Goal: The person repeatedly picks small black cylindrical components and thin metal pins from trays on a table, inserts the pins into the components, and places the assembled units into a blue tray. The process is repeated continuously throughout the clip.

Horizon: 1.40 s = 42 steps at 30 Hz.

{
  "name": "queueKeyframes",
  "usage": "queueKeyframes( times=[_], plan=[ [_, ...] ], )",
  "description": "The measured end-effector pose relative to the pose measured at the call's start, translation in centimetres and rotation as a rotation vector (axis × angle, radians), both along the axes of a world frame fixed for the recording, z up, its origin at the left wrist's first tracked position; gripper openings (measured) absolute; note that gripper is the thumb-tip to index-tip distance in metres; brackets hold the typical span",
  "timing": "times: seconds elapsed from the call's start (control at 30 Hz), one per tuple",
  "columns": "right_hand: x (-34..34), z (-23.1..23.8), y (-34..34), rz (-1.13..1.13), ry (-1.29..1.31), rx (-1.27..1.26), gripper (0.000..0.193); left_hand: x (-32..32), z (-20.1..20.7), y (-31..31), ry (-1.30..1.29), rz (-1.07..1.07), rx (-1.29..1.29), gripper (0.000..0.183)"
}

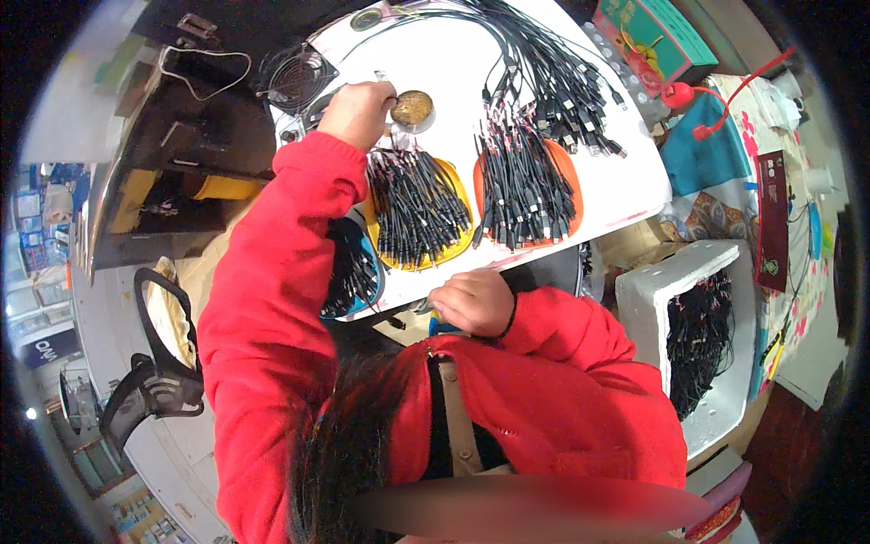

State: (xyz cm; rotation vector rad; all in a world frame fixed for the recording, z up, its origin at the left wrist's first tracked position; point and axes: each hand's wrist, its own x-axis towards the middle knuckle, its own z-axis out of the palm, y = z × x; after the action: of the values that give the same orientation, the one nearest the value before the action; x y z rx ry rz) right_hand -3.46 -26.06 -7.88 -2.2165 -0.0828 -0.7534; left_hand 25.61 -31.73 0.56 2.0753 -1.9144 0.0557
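My left hand (360, 111) is closed over the far left of the white table, beside a round golden-brown dish (414, 108). Whatever its fingers pinch is hidden or too small to name. At the near edge, my right hand (473, 302) is curled closed; a bit of blue and yellow shows below its fingers, and what it holds I cannot make out. Between the hands, short black cables (421, 204) with plug ends fill a yellow tray (468, 197). More lie in an orange tray (576, 195) to the right and a blue tray (373, 263) at the left.
Long black USB cables (553, 63) are bundled across the back of the white table (625, 195). A small fan (299, 80) stands at its far left corner. On the right, a white foam box (639, 286) holds more cables. An office chair (163, 390) stands at left.
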Motion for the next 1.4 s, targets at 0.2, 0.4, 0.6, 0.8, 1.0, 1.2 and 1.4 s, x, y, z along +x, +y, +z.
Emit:
queueKeyframes(
  times=[0.2,0.4,0.6,0.8,1.0,1.2,1.4],
  plan=[
    [0.1,0.2,0.3,-0.028,-0.002,0.041,0.012,2.9,3.2,5.6,0.004,0.214,-0.003,0.013],
    [0.3,0.5,0.7,-0.093,0.004,0.032,0.009,6.2,2.5,7.9,-0.009,0.304,-0.026,0.012],
    [0.5,0.4,0.9,-0.123,-0.033,0.019,0.006,8.4,0.7,6.6,-0.156,0.207,0.0,0.009],
    [0.7,0.3,0.7,-0.103,-0.039,0.025,0.007,9.3,0.2,5.6,-0.172,0.195,0.053,0.01],
    [0.6,0.4,0.6,-0.102,-0.022,0.024,0.007,9.2,-0.1,5.1,-0.2,0.192,0.096,0.009],
    [0.6,0.2,0.8,-0.115,-0.072,0.035,0.007,9.0,0.6,5.6,-0.168,0.206,0.044,0.011],
    [0.3,0.1,1.0,-0.111,0.02,0.038,0.005,5.8,4.3,9.4,0.084,0.245,-0.283,0.011]
  ],
)
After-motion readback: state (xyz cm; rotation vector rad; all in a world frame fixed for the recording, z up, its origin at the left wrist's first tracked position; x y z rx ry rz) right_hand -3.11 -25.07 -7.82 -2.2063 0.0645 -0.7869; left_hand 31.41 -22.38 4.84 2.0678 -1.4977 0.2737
